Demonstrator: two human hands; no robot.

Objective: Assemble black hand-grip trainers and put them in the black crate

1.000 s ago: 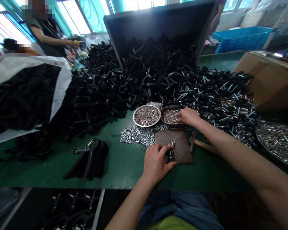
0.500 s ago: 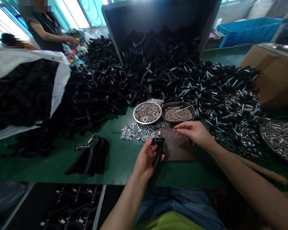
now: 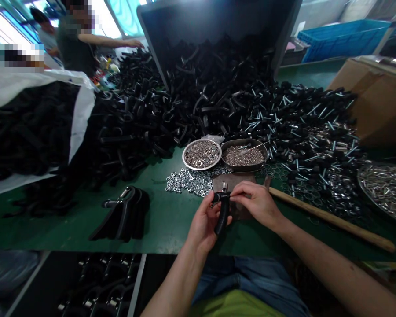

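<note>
My left hand [image 3: 199, 226] is closed around a curved black plastic part [image 3: 222, 218], which looks like a clamp frame. A shiny metal spring or sleeve [image 3: 225, 186] stands up from its top end. Against the right side of that end, my right hand [image 3: 259, 204] pinches with thumb and forefinger. Whatever those fingertips hold is too small to make out. Beneath the hands lies a flat brown plate [image 3: 242, 214], and loose shiny nuts [image 3: 188, 182] are heaped beside it. A round metal bowl [image 3: 184, 159] and a dark oval tin [image 3: 244, 168], both full of small metal parts, stand just beyond.
A hammer with a wooden handle [image 3: 333, 218] lies at the right. Several black clamp parts [image 3: 125, 215] stand grouped at the left. Black parts pile up behind, near a cardboard box [image 3: 372, 101] and a metal pan [image 3: 366, 193]. A co-worker [image 3: 75, 44] stands at far left.
My right hand has moved left and down from above the plate to the black part. The left hand has shifted slightly right and down. The co-worker's arm has reached out to the right.
</note>
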